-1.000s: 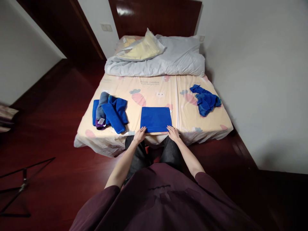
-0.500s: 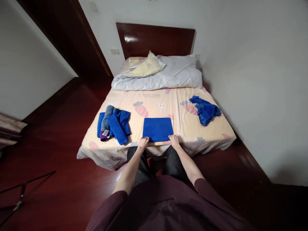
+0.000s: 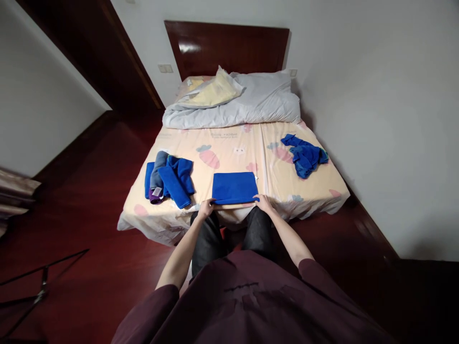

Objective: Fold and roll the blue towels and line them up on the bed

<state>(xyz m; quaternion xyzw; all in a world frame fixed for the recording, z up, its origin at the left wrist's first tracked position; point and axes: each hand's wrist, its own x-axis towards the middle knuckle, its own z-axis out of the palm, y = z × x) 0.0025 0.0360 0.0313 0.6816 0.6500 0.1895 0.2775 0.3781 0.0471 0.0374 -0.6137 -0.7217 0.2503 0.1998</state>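
Hands (image 3: 207,208) holding blue cloth (image 3: 235,186), black stand (image 3: 43,283) cut off

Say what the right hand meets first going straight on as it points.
Likely the flat blue cloth: the right hand points forward-left, holding its near right corner; depth is unclear.

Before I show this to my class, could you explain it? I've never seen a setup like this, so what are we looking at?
There is no machine here, just a person's bare hands. The camera is worn on the head, looking forward and down.

On the bed, the left hand and right hand hold the near corners of a flat blue cloth. Its near edge looks turned up.

To the left lies a pile of rolled and folded cloths; to the right, a crumpled blue cloth. Bunched bedding lies at the far end.
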